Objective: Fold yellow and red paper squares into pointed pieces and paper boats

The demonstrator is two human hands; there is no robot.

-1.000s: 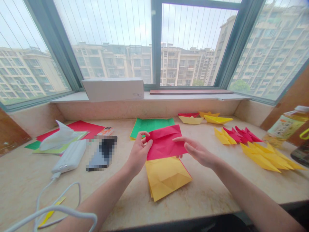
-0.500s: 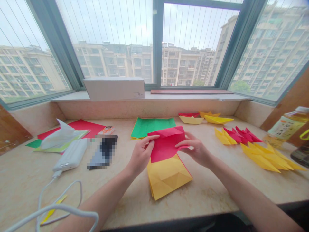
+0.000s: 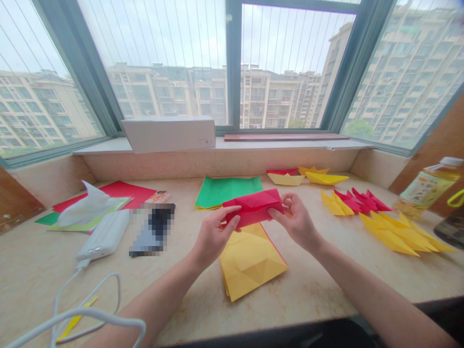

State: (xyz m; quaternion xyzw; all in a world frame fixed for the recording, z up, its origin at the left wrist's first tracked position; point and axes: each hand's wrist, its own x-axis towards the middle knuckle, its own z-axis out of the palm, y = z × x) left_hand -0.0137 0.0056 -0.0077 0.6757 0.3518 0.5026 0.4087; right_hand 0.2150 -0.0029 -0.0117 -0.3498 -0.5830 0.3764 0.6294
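Observation:
A red sheet of folding paper (image 3: 253, 205), bent into a narrow strip with an upper and a lower flap, is held above the table between both hands. My left hand (image 3: 217, 232) pinches its left end, thumb in front. At the right end, my right hand (image 3: 295, 220) grips it with the thumb pressed on the lower flap. Just below lies a stack of creased yellow paper (image 3: 253, 263) with a red edge showing on its right side. Behind the red paper rests green creased paper (image 3: 232, 191) on top of yellow sheets.
Folded yellow boats (image 3: 402, 234) and red folded pieces (image 3: 362, 200) sit at the right, near a drink bottle (image 3: 429, 188). More paper boats (image 3: 324, 179) stand farther back. To the left are a white power bank (image 3: 103, 237), a pixelated object (image 3: 154, 229), tissues (image 3: 85, 208) and a white cable (image 3: 108, 316).
The lower part of the red paper has been folded up, so it is now a narrow strip. My right hand has turned, its thumb now on the front.

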